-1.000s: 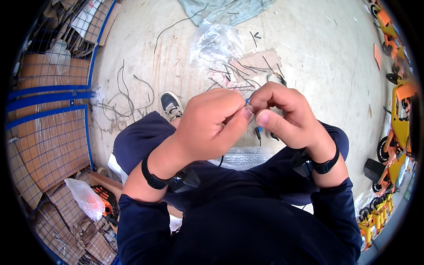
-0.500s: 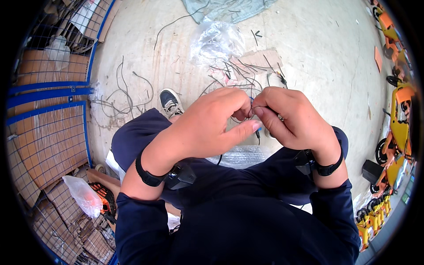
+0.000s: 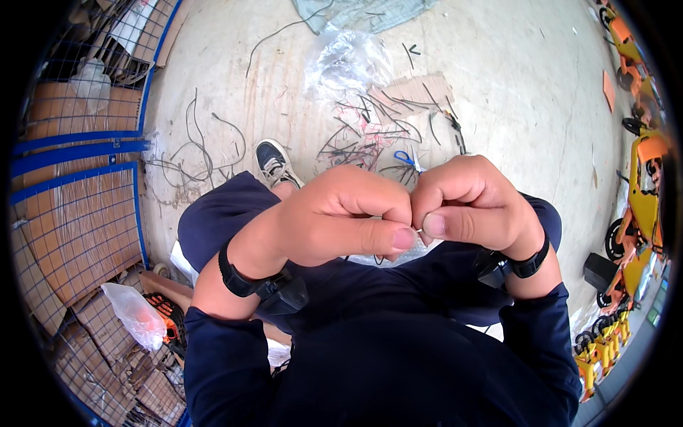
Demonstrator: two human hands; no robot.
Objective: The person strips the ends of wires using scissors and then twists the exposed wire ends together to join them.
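Note:
My left hand [image 3: 348, 217] and my right hand [image 3: 469, 206] meet in front of my lap, fingertips almost touching. Each is closed in a pinch, thumb against forefinger. Between the two thumbs shows a short pale bit of thin wire [image 3: 420, 231]; the fingers cover most of it. Dark strands show just under my left fingertips. On the floor beyond the hands lie blue-handled scissors [image 3: 405, 158], nearest to my right hand. Cut lengths of dark cable [image 3: 353, 153] and reddish scraps are strewn around them.
Clear bubble wrap [image 3: 405, 250] lies between my legs. Farther off are a crumpled plastic bag [image 3: 347, 60], a torn cardboard piece [image 3: 420, 95] and a grey-green cloth [image 3: 370, 14]. Blue mesh cages [image 3: 135, 213] with cardboard stand left; yellow-orange wheeled machines [image 3: 644, 192] line the right.
Both hands have come down and nearer to my body, thumbs now turned toward each other in a pinch. The scissors and more of the cable scraps have come into sight.

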